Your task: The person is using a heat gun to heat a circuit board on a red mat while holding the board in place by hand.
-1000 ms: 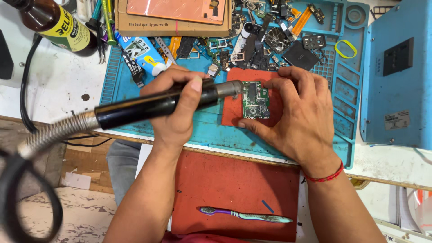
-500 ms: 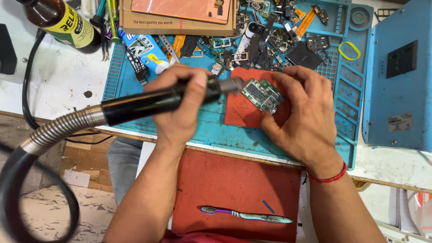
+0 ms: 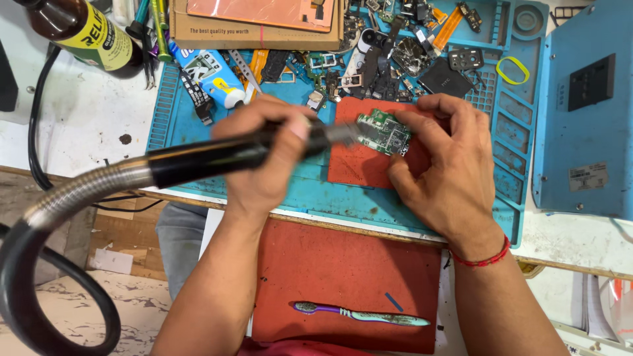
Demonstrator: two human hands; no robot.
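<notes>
We find an electronics repair workshop: a blue repair mat (image 3: pixel 198 125) at centre, loose phone parts (image 3: pixel 395 53) at twelve o'clock, a blue bench unit (image 3: pixel 580 112) at three o'clock.

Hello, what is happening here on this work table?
A person works at a bench on a blue mat. The left hand holds a black hot-air handle on a flexible metal hose, its nozzle pointed at a small green circuit board. The right hand holds this board at its edge, tilted above a red pad. Small phone parts lie scattered at the back of the mat. A toothbrush rests on a red cloth near the person's lap.
</notes>
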